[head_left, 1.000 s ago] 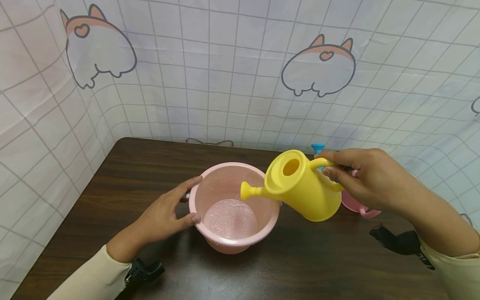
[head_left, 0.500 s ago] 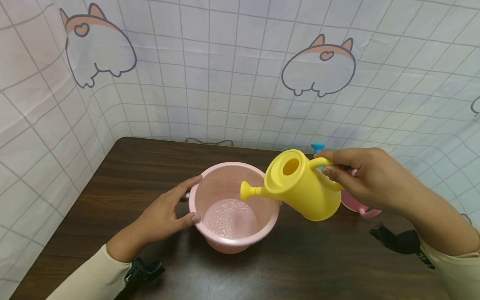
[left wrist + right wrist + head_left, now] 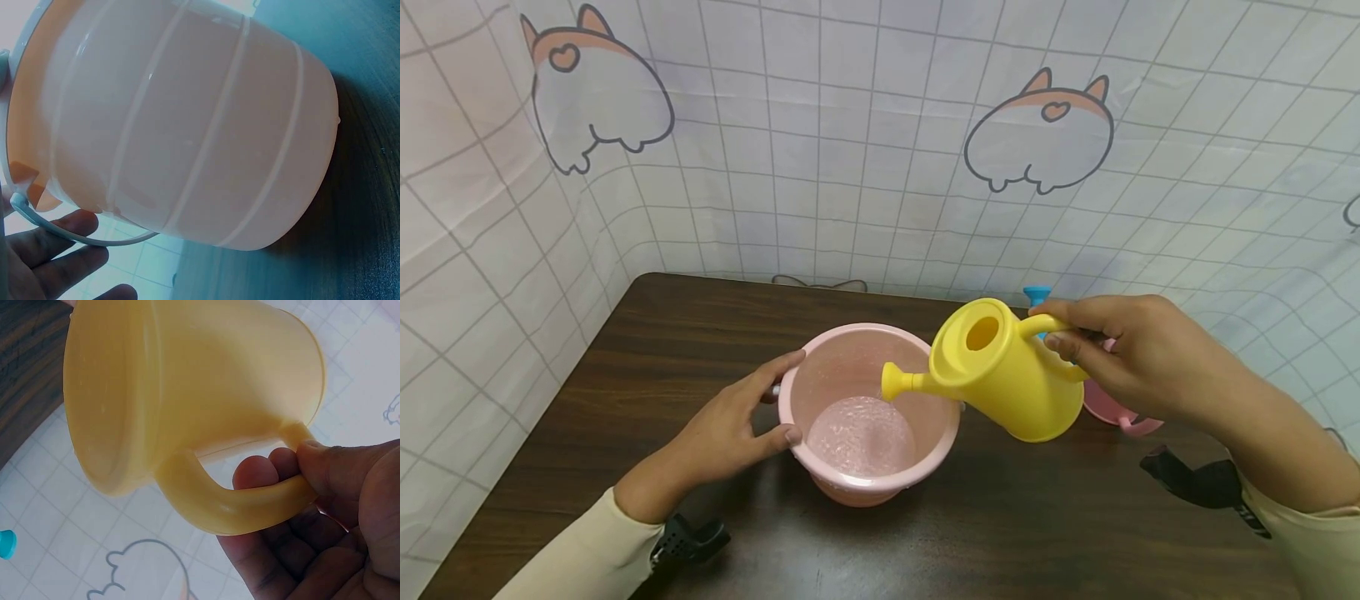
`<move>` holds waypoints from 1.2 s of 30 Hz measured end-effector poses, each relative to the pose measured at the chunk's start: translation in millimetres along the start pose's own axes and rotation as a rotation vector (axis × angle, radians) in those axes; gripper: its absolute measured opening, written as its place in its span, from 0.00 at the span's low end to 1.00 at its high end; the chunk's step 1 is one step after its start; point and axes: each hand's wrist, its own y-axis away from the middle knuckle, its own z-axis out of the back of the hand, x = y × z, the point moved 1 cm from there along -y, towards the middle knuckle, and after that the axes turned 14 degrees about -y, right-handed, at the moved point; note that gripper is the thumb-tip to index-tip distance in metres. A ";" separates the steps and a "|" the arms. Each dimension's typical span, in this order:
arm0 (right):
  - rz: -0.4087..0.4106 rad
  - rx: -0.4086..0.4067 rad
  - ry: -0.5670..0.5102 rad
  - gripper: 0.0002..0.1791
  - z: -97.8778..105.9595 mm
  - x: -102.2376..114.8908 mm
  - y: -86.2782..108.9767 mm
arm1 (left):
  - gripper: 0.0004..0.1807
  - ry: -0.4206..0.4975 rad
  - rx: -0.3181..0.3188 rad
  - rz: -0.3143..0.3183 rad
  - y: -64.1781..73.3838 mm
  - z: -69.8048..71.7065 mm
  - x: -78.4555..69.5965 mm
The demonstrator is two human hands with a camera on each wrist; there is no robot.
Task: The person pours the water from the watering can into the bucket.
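A pink bucket (image 3: 868,483) stands on the dark wood table, with rippled water (image 3: 861,437) in its bottom. My left hand (image 3: 722,433) holds the bucket's left rim, thumb toward the front and fingers farther back. In the left wrist view, some fingers (image 3: 69,269) lie by the bucket's thin bail handle (image 3: 81,237). My right hand (image 3: 1138,354) grips the handle (image 3: 250,506) of a yellow watering can (image 3: 1022,392). The can is tilted to the left, its sprinkler spout (image 3: 895,382) over the inside of the bucket.
Behind the right hand are a blue sprinkler head (image 3: 1037,294) and a pink item with a handle (image 3: 1138,427), both partly hidden. A white grid-patterned curtain (image 3: 835,167) hangs behind and left of the table (image 3: 700,317). Dark straps with camera mounts sit at both wrists.
Both hands, the bucket and the watering can stay almost still. A thin trickle seen below the spout earlier no longer shows, and the ripples on the water have shifted.
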 end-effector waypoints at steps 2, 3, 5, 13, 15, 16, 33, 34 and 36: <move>0.003 0.003 0.000 0.23 0.0 0.1 -0.2 | 0.45 0.000 0.002 0.002 0.1 0.3 -0.5; 0.004 0.004 0.002 0.23 0.1 0.2 -0.3 | 0.45 0.001 0.003 0.004 0.2 0.4 -0.7; 0.005 0.005 0.003 0.23 0.0 0.3 -0.6 | 0.45 0.002 0.005 0.007 0.3 0.3 -0.6; 0.004 0.004 0.026 0.22 0.3 1.2 -1.4 | 0.46 0.012 0.011 0.005 0.6 -1.1 2.2; -0.005 0.004 0.027 0.22 0.4 1.5 -1.5 | 0.46 0.015 0.010 0.000 0.4 -1.2 2.2; -0.009 0.004 0.028 0.22 0.4 1.6 -1.5 | 0.46 0.013 0.009 -0.001 0.3 -1.2 2.2; -0.022 0.014 0.018 0.21 1.0 3.0 -2.5 | 0.46 0.015 0.002 -0.008 0.6 -1.3 2.8; -0.023 0.014 0.018 0.21 1.1 3.1 -2.5 | 0.46 0.016 0.003 -0.008 0.6 -1.2 2.8; -0.030 0.016 0.016 0.21 1.2 3.5 -2.3 | 0.45 0.016 0.004 -0.008 0.7 -1.0 2.6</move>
